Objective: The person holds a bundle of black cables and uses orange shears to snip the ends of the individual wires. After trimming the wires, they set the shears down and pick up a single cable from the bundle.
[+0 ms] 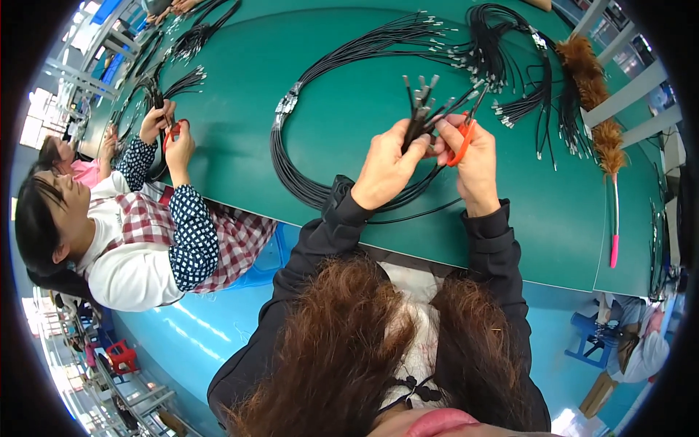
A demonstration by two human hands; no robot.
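Observation:
My left hand (pixel 386 167) is closed round the end of a bundle of black cables (pixel 419 109), whose silver tips fan out above the fist. The rest of these cables seems to run in a big loop (pixel 280 156) across the green table, gathered by a silvery-white band (pixel 286 104). Red-handled scissors (pixel 464 143) sit in my right hand (pixel 475 169), their dark blades pointing up and away. The fingertips of that hand meet the cables beside my left thumb; whether they also pinch a single cable I cannot tell.
More black cable bundles (pixel 489 54) lie at the far right of the green table (pixel 546 226). A brown feather duster (pixel 591 80) with a pink handle rests along the right side. At left a co-worker (pixel 138 240) holds cables and red scissors.

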